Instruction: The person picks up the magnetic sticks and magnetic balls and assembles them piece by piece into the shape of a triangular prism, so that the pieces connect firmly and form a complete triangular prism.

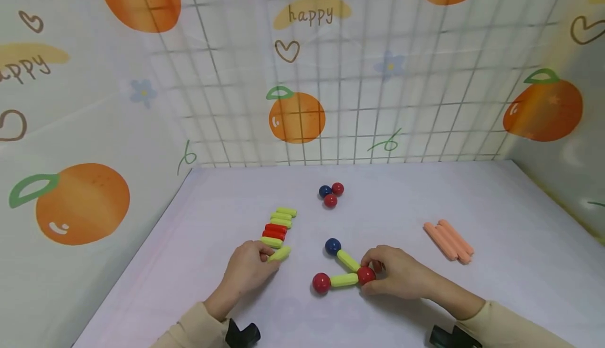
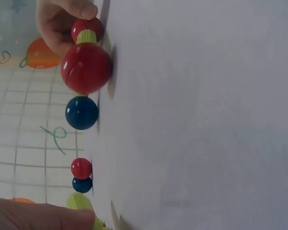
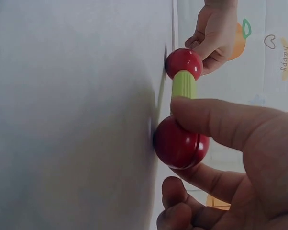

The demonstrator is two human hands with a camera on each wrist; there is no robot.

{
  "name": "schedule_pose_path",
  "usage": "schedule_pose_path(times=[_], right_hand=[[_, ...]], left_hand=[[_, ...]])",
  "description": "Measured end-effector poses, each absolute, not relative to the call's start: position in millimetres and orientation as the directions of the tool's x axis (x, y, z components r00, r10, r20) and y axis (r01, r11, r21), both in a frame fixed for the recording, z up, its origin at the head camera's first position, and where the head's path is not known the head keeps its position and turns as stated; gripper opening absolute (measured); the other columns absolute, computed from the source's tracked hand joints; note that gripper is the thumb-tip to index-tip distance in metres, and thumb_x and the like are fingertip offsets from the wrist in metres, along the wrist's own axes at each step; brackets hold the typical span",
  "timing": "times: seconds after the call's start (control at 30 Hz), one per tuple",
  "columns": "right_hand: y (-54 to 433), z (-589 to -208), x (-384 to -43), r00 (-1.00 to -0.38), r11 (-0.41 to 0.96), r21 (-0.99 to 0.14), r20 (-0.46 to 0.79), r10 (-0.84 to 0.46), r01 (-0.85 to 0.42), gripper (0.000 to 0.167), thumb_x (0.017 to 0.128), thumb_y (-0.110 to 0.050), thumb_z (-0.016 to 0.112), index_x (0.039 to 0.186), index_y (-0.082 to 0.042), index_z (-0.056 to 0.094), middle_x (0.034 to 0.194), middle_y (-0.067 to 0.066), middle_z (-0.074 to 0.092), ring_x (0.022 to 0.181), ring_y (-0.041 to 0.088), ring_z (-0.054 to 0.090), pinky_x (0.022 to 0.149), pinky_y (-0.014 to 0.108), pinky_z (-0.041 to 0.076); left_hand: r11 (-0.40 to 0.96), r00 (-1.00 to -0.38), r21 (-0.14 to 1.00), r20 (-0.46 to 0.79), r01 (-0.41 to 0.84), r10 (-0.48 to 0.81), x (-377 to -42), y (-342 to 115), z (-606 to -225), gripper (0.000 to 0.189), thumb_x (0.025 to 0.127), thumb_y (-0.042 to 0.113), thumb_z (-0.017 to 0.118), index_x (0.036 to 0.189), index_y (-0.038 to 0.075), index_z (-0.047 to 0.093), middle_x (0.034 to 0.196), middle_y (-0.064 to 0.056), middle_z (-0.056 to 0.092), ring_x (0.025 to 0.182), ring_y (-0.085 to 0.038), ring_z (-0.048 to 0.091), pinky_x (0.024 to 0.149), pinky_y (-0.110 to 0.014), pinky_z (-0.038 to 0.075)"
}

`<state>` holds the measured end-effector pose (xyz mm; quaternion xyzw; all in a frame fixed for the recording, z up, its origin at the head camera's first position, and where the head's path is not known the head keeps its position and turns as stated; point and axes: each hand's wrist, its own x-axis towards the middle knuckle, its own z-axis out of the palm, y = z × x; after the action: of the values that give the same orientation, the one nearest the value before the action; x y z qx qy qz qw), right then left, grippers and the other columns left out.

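Observation:
My left hand (image 1: 250,267) pinches a yellow-green rod (image 1: 280,254) at the near end of a row of rods. My right hand (image 1: 402,272) grips a red ball (image 1: 366,275) between thumb and fingers. From that ball two yellow-green rods spread out in a V. One rod (image 1: 348,260) runs to a blue ball (image 1: 333,246); the other (image 1: 344,280) ends at a second red ball (image 1: 321,283). In the right wrist view the thumb lies over the gripped red ball (image 3: 180,143), close by its rod (image 3: 184,85). The joined piece rests on the table.
Beyond the left hand lies the row of yellow-green rods (image 1: 281,222) and red rods (image 1: 275,231). Two red balls and a blue ball (image 1: 324,191) sit together farther back. Several orange rods (image 1: 449,241) lie at the right. A patterned curtain (image 1: 236,75) encloses the white table (image 1: 387,201).

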<state>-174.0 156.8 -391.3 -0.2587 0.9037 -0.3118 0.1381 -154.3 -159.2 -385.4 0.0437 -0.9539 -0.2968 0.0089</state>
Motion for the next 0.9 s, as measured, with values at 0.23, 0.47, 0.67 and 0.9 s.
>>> schedule_pose_path(times=[0.23,0.47,0.67,0.9], right_hand=[[156,-391,-173,-0.835,0.677,-0.635,-0.091,-0.543,-0.371,0.035,0.074,-0.034,0.084,0.101,-0.019,0.068,0.080,-0.004,0.053,0.077,0.012,0.047,0.060,0.021,0.035],[156,-391,-173,-0.833,0.674,-0.635,-0.087,-0.547,-0.376,0.034,0.075,-0.034,0.083,0.101,-0.019,0.067,0.080,-0.004,0.053,0.077,0.012,0.047,0.061,0.022,0.035],[156,-391,-173,-0.832,0.672,-0.638,-0.087,-0.548,-0.376,0.034,0.075,-0.034,0.083,0.101,-0.019,0.067,0.080,-0.004,0.053,0.077,0.012,0.047,0.061,0.021,0.035],[157,-391,-172,-0.828,0.664,-0.636,-0.069,-0.557,-0.393,0.034,0.075,-0.034,0.083,0.101,-0.019,0.067,0.080,-0.003,0.053,0.076,0.012,0.047,0.061,0.022,0.034]], left_hand=[[0.729,-0.993,0.673,-0.091,-0.121,-0.081,-153,-150,-385,0.025,0.079,0.023,0.080,0.097,0.008,0.073,0.082,-0.001,0.064,0.078,-0.015,0.054,0.066,-0.025,0.045],[0.603,-0.980,0.777,-0.197,-0.181,-0.040,-152,-138,-384,0.032,0.079,0.030,0.082,0.099,0.008,0.072,0.089,-0.003,0.066,0.082,-0.016,0.055,0.070,-0.026,0.047],[0.544,-0.967,0.805,-0.252,-0.237,-0.050,-151,-123,-387,0.034,0.080,0.033,0.081,0.101,0.008,0.071,0.093,-0.004,0.066,0.085,-0.017,0.055,0.072,-0.027,0.049],[0.520,-0.953,0.807,-0.296,-0.281,-0.056,-150,-108,-389,0.035,0.081,0.036,0.079,0.100,0.009,0.070,0.092,-0.004,0.064,0.085,-0.018,0.055,0.071,-0.027,0.049]])
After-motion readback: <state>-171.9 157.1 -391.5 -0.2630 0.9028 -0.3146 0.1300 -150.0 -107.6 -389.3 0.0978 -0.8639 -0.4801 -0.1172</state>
